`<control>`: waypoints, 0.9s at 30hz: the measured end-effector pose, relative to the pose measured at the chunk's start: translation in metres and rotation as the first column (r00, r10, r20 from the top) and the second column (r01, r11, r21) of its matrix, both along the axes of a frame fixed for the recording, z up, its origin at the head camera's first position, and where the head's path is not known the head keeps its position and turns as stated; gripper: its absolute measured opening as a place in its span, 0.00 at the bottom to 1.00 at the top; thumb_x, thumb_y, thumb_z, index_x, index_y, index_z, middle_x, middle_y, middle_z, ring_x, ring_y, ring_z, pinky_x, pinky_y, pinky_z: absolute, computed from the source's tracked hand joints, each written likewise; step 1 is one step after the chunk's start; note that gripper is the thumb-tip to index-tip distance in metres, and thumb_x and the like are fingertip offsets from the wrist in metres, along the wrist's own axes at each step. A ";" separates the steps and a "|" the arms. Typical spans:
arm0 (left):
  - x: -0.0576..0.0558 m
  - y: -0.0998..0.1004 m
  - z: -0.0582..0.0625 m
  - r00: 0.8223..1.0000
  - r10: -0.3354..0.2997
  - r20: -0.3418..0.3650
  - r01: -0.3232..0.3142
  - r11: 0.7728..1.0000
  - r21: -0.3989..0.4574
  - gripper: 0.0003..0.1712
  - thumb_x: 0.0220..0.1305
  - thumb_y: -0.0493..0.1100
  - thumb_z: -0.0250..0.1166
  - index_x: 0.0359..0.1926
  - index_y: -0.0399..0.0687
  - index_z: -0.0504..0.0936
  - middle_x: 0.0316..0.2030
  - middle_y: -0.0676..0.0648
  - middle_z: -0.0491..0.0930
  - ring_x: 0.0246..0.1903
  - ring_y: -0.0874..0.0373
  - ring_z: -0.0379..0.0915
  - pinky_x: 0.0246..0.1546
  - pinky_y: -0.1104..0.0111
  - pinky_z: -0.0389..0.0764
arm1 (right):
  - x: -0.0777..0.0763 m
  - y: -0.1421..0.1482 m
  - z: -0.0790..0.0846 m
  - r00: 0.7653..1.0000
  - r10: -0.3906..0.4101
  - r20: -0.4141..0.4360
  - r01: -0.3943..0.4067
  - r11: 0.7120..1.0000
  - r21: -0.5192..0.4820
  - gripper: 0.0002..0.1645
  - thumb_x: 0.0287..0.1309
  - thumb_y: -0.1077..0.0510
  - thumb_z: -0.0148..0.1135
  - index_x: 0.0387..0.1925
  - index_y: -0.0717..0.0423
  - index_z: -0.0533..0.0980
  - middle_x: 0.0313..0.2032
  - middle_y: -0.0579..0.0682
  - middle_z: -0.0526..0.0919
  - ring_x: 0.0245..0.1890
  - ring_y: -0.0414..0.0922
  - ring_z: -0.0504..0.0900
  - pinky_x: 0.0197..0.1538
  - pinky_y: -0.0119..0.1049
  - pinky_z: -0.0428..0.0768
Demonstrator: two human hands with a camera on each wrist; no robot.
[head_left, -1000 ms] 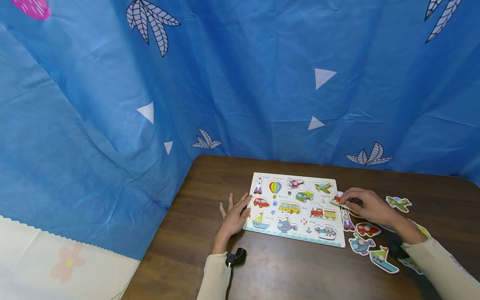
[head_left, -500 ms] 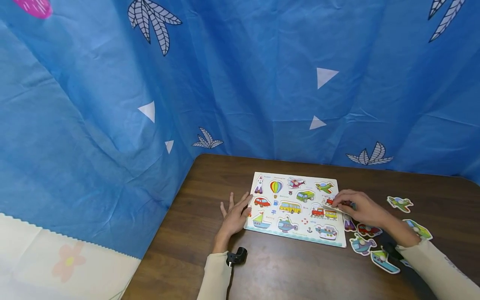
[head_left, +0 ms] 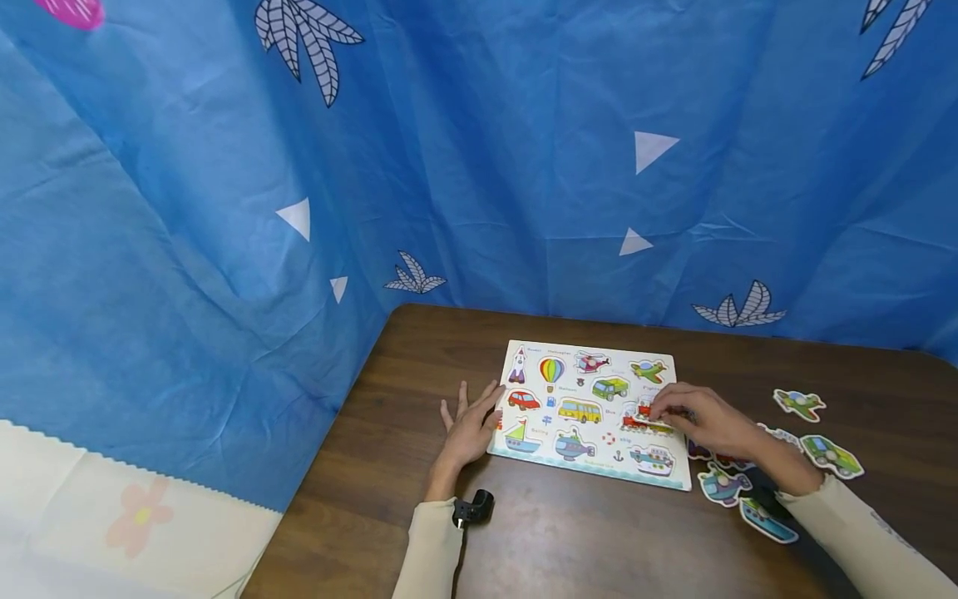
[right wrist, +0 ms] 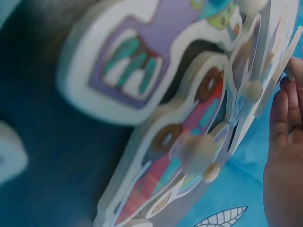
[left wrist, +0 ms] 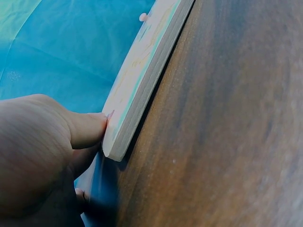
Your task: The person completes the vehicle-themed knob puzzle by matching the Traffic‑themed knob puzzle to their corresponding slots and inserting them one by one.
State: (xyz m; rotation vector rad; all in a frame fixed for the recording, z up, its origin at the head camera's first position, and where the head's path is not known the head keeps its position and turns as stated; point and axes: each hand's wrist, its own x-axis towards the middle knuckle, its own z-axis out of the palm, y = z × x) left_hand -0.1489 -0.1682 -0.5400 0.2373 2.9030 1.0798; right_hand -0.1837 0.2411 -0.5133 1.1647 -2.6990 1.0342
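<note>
A flat puzzle board [head_left: 546, 437] printed with vehicles lies on the table. My right hand [head_left: 703, 416] pinches a wooden train puzzle piece [head_left: 645, 414] over the printed train near the board's right side. In the right wrist view, the piece [right wrist: 284, 66] shows nearly edge-on at the fingertips. At the board's left edge, my left hand [head_left: 466, 437] lies with fingers extended and spread. In the left wrist view, its thumb [left wrist: 90, 128] touches the board [left wrist: 135, 85] near a corner.
Loose puzzle pieces lie right of the board: a green plane [head_left: 799, 405], a green truck [head_left: 831, 456], a submarine [head_left: 723, 486], a sailboat [head_left: 767, 522] and a red car [right wrist: 147, 189]. The right forearm hides others. A blue curtain [head_left: 486, 166] hangs behind the brown table [head_left: 584, 532].
My right hand has carried the train piece leftward from the board's right edge onto the printed train. The left hand has stayed at the board's left edge.
</note>
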 end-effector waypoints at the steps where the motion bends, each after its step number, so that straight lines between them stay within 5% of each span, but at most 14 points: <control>1: 0.000 0.000 0.000 1.000 0.000 -0.001 0.000 1.000 0.001 0.27 0.76 0.46 0.53 0.73 0.57 0.68 0.75 0.52 0.62 0.78 0.35 0.29 0.66 0.30 0.23 | 0.000 -0.001 0.000 1.000 0.007 0.001 -0.007 1.000 -0.004 0.21 0.55 0.74 0.67 0.39 0.43 0.84 0.41 0.37 0.84 0.43 0.35 0.80 0.47 0.24 0.78; 12: -0.002 0.000 0.003 1.000 -0.002 0.000 0.002 1.000 -0.002 0.27 0.76 0.47 0.53 0.74 0.58 0.68 0.75 0.52 0.61 0.78 0.35 0.28 0.66 0.30 0.22 | -0.001 -0.010 0.008 0.999 0.016 0.029 -0.019 0.996 0.082 0.19 0.55 0.71 0.68 0.38 0.42 0.85 0.42 0.36 0.84 0.44 0.35 0.80 0.49 0.29 0.79; 27: 0.001 0.000 0.002 1.000 -0.003 -0.001 0.003 1.000 0.004 0.27 0.76 0.46 0.54 0.73 0.57 0.68 0.75 0.51 0.62 0.78 0.34 0.29 0.65 0.30 0.23 | -0.009 -0.016 0.002 0.983 0.184 0.016 -0.185 0.978 0.096 0.19 0.56 0.72 0.68 0.37 0.42 0.83 0.40 0.38 0.84 0.43 0.35 0.80 0.49 0.29 0.80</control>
